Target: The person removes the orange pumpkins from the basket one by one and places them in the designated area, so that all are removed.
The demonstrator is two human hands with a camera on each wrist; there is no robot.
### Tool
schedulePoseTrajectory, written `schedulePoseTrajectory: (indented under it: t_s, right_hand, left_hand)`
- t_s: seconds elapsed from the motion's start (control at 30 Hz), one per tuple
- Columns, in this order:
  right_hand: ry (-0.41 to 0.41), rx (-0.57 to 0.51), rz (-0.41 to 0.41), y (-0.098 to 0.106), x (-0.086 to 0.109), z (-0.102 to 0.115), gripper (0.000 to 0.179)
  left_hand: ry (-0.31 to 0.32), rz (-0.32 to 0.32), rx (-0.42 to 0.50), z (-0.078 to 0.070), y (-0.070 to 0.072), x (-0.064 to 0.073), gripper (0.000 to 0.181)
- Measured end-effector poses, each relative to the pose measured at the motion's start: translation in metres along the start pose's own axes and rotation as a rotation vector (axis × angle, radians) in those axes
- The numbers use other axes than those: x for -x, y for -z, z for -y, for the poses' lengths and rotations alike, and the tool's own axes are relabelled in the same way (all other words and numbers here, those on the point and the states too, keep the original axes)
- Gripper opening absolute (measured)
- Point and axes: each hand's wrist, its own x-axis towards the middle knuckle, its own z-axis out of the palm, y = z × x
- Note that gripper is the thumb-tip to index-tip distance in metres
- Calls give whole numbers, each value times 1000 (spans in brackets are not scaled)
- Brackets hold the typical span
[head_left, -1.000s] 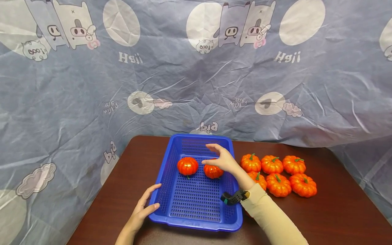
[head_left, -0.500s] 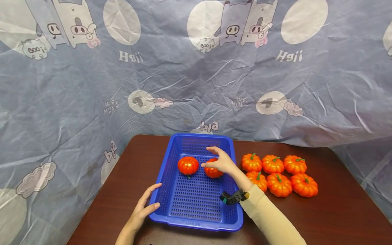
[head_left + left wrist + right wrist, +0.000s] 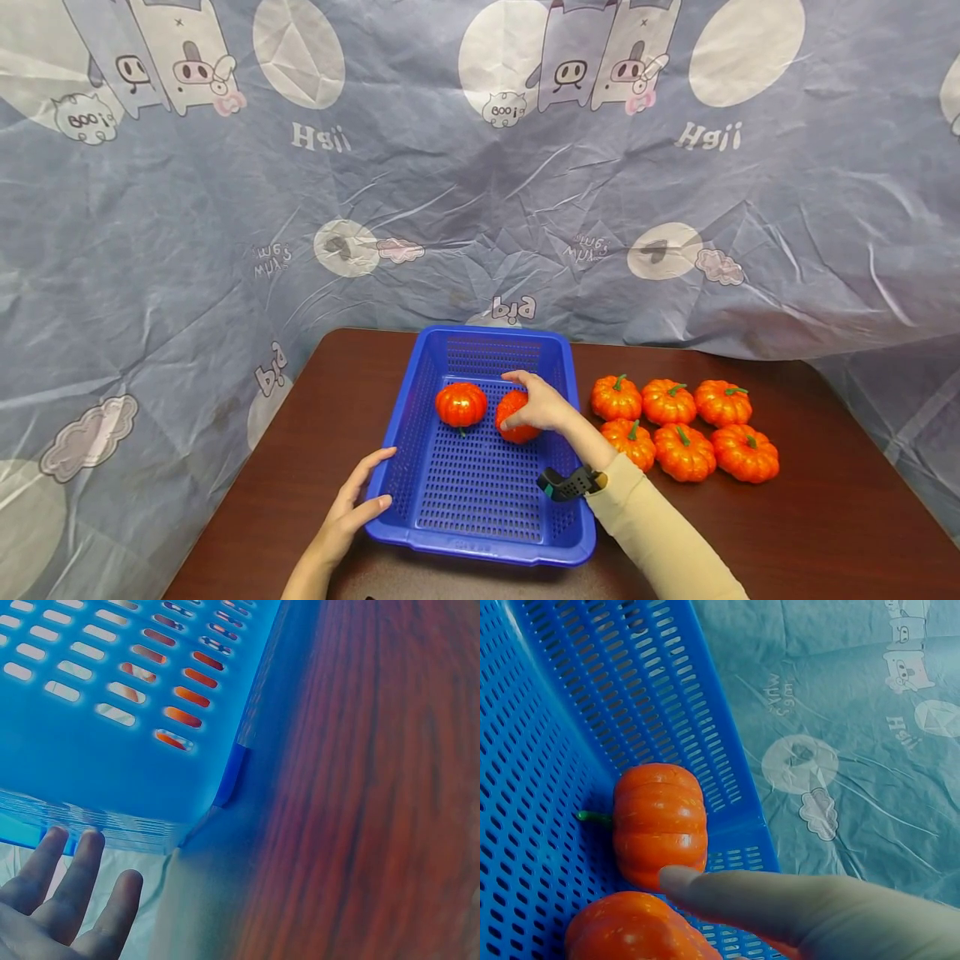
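A blue plastic basket (image 3: 480,547) with slotted walls stands on the table, holding two orange-red toy pumpkins. My right hand (image 3: 550,407) reaches in over its right wall and grips the right-hand pumpkin (image 3: 511,406), thumb on the near side and fingers on the far side. That pumpkin is partly hidden by the hand. Left of it lies the other pumpkin (image 3: 461,405), its green stem turned sideways, as the right wrist view shows. My left hand (image 3: 347,510) rests against the basket's left side; straight fingers (image 3: 73,879) touch the wall in the left wrist view.
Several more orange pumpkins (image 3: 684,454) with green stems sit in two rows on the brown wooden table (image 3: 825,533), right of the basket. A grey-blue printed cloth (image 3: 480,183) hangs behind and to the left. My right wrist wears a black band (image 3: 572,483).
My right hand has lowered onto the right-hand pumpkin and closed around it; the pumpkin has tilted slightly. My left hand and the basket have stayed in place.
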Motion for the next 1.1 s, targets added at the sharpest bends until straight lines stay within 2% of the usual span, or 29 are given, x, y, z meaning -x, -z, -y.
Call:
schedulePoseTrajectory:
  t_s: [0.47, 0.77, 0.97, 1.1]
  right_hand:
    - [-27, 72, 98, -2, 3, 4, 80]
    - [-15, 68, 95, -2, 4, 4, 77]
    - [-14, 106, 108, -1, 5, 3, 78]
    - [-9, 89, 98, 0, 5, 4, 78]
  left_hand:
    - [7, 1, 3, -2, 0, 0, 55]
    - [11, -1, 9, -1, 0, 0, 55]
    - [-4, 2, 3, 0, 0, -1, 56]
    - [-16, 5, -2, 1, 1, 0, 56]
